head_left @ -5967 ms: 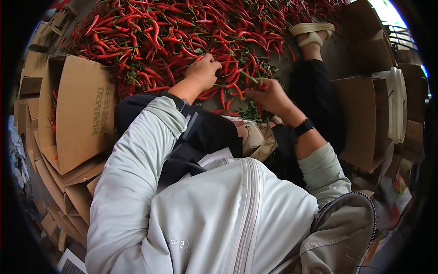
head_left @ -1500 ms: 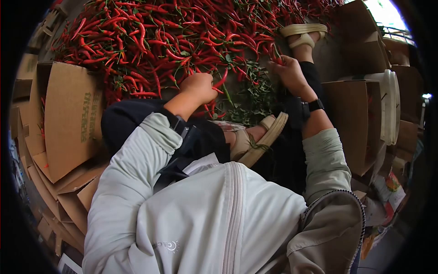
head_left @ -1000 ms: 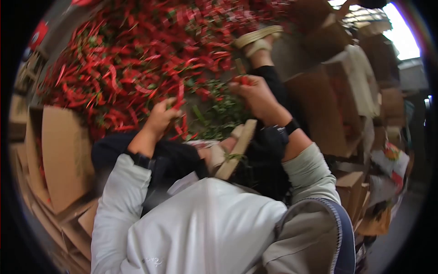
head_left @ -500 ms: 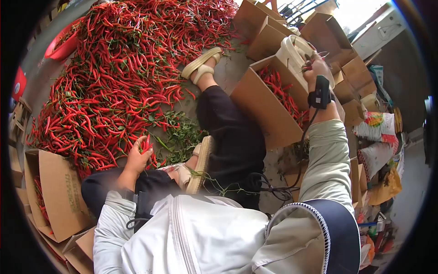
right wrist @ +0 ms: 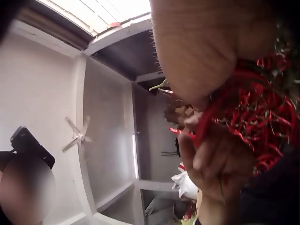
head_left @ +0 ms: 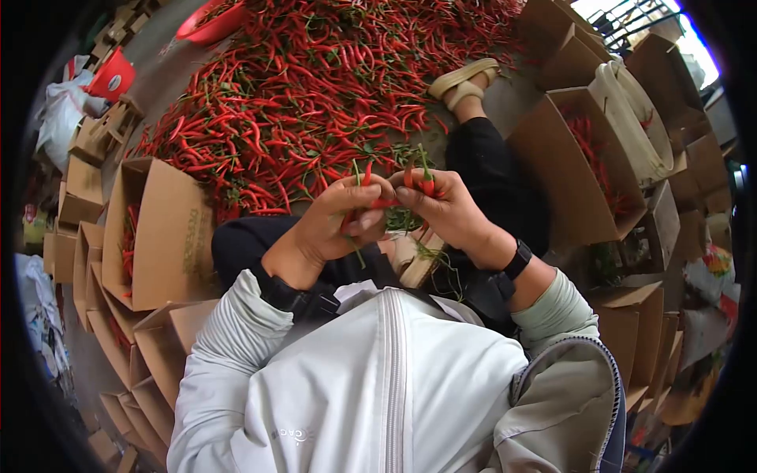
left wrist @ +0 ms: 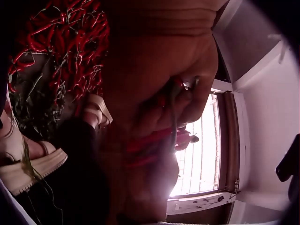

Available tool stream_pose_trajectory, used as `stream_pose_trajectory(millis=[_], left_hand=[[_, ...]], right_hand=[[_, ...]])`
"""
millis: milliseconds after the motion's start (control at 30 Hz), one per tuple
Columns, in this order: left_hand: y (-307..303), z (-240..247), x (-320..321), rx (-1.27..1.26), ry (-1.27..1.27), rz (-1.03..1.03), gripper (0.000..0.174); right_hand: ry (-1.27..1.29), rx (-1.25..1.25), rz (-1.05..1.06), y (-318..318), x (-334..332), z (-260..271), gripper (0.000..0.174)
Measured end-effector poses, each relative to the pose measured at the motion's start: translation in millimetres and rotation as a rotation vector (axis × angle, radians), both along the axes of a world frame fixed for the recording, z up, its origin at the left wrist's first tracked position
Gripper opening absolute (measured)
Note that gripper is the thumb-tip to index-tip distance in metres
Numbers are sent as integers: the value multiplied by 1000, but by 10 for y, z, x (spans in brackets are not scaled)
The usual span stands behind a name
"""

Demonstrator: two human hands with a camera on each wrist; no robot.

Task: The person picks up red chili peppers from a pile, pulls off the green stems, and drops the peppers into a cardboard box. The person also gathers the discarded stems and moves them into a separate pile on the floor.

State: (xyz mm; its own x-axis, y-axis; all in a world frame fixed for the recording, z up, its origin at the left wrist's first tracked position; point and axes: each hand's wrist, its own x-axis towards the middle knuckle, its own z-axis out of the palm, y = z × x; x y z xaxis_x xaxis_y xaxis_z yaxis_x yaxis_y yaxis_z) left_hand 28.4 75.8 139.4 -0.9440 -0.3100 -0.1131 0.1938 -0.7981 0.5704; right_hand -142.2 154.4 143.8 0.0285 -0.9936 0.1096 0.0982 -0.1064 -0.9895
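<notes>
Both hands meet in front of the lap in the head view, fingertips right beside each other. My left hand (head_left: 339, 219) grips a few red chili peppers (head_left: 367, 173), their green stems sticking out above and below the fingers. Between thumb and fingers, my right hand (head_left: 448, 206) pinches red chili peppers (head_left: 428, 187) with the stems upward. The right wrist view shows a long chili pepper (right wrist: 208, 115) close up, spanning from the right hand toward the left hand (right wrist: 220, 161). Beyond the hands spreads a large heap of red chili peppers (head_left: 315, 102) with green leaves.
An upright cardboard box (head_left: 169, 236) with chilies stands at left. At right, another cardboard box (head_left: 552, 169) holds chilies, beside a white tub (head_left: 643, 130). Sandalled feet and a dark trouser leg (head_left: 497, 181) border the heap. A red basin (head_left: 211, 25) sits at the back left.
My right hand has come back from over the white tub at the right to meet the left hand. My left hand keeps its chili peppers, now in front of the lap. The head view has swung back left.
</notes>
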Motion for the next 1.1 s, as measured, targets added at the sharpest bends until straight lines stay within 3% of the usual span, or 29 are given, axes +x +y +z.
stream_pose_trajectory(millis=[100,167,200,267,400,567,667,833,933,1000,1100], left_hand=[[62,-33,-38,140,-10,102,28],[87,-61,-85,191,-55,211,35],[99,-99,-132,194,-58,210,35],[108,-210,-217,230,-156,486,33],[225,-143,-417,270,-218,574,32],[178,-222,-512,142,-127,481,37],[187,-176,-579,103,-208,504,45],[215,-84,-589,-53,-358,319,59],[216,-165,-704,-184,-389,386,60],[240,-158,-773,-192,-361,382,58],[284,-163,-835,-137,-278,394,49]], right_hand=[[-145,154,-43,39,82,-54,16],[-462,331,-62,53,62,-159,18],[-465,333,-64,77,78,-134,18],[-726,375,-127,121,139,-50,19],[-702,338,-181,140,202,-156,20],[-579,227,-225,108,286,-283,23],[-517,300,-228,108,260,-254,24],[-602,361,-206,140,164,-214,22],[-599,332,-231,143,137,-265,20],[-527,323,-357,127,147,-230,21],[-508,286,-324,145,5,-117,20]])
